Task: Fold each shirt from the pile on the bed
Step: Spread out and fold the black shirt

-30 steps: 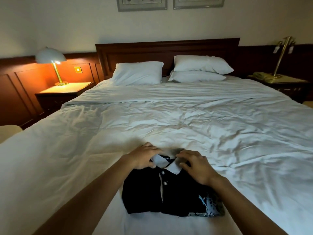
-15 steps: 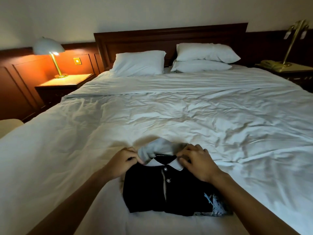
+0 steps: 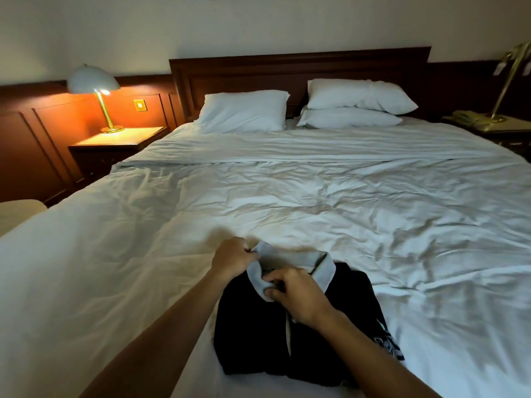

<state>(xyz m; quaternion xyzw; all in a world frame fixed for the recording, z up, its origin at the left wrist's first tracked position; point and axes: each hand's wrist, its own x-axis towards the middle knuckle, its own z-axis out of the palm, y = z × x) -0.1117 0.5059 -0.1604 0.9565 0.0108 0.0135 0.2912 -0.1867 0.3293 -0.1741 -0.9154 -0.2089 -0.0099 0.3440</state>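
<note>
A black polo shirt (image 3: pixel 253 337) with a pale grey collar (image 3: pixel 290 258) lies folded into a compact square near the foot of the bed (image 3: pixel 316 202). A patterned patch shows at its lower right corner. My left hand (image 3: pixel 231 257) pinches the collar's left end, which stands raised. My right hand (image 3: pixel 298 295) pinches the collar's front left flap, just above the button placket. No pile of other shirts is in view.
Three white pillows (image 3: pixel 244 112) lean against the dark wooden headboard (image 3: pixel 298 68). A lit lamp (image 3: pixel 96 90) stands on the left nightstand (image 3: pixel 120 139); a brass lamp (image 3: pixel 508 76) and a phone sit on the right one. The white duvet is wrinkled.
The collar has been lifted and opened up. My right hand moved from the collar's right side to its left front flap. The view shifted slightly.
</note>
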